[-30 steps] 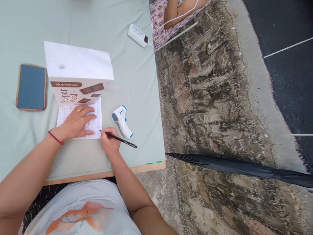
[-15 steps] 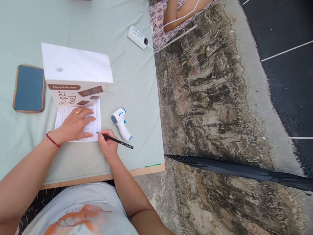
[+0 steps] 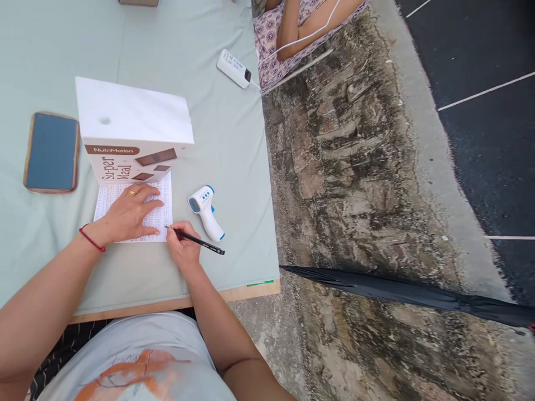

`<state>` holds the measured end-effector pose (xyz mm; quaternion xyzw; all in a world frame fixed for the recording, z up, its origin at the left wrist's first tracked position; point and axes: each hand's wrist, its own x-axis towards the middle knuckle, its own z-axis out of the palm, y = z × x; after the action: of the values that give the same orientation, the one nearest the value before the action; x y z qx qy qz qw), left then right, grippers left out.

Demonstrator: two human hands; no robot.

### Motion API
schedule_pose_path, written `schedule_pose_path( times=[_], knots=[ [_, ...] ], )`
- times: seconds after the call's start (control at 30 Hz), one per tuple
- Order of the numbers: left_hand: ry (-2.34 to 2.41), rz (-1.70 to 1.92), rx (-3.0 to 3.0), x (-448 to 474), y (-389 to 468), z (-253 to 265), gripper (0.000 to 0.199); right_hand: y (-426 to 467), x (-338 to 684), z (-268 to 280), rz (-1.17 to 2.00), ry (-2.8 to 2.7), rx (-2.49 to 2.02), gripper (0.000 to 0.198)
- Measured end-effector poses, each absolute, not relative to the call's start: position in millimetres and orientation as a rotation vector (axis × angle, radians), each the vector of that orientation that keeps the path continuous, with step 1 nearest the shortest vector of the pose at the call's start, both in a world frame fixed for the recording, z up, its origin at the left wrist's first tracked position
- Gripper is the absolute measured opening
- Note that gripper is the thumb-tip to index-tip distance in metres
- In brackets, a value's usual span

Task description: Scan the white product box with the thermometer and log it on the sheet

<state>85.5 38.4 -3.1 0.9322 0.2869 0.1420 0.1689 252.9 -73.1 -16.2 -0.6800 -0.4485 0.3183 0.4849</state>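
Observation:
My left hand [image 3: 131, 214] lies flat with its fingers spread on a sheet of paper [image 3: 107, 196] covered in small rows of marks. A black pen [image 3: 200, 243] is pinched in my right hand [image 3: 184, 245], its tip touching or just above the paper's right edge; I cannot tell which. Behind the paper stands a white box [image 3: 136, 111] printed "NutriMotion Super Meal", which hides the sheet's far end. To the right of my right hand lies a white and blue infrared thermometer [image 3: 207, 213].
A dark-screened tablet or phone [image 3: 50, 151] in a brown case lies left of the box. Farther back on the pale green cloth [image 3: 225, 156] is a white device [image 3: 234, 68] with a cable. Another person's arm [image 3: 288, 33] shows at the top. Rough stone ground [image 3: 355, 167] lies right.
The view has shifted slightly, so the far objects appear a little lower. The pen's back end has moved slightly left with my right hand. My left hand stays on the paper.

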Motion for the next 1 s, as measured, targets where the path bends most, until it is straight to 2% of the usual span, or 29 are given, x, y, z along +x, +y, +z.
schedule_pose_path(
  times=[1.0],
  knots=[
    [0.802,0.424,2.651,85.1,39.4,-2.5,0.060,-72.8,253.4,-15.7,0.768,-1.074,-1.634,0.010]
  ],
)
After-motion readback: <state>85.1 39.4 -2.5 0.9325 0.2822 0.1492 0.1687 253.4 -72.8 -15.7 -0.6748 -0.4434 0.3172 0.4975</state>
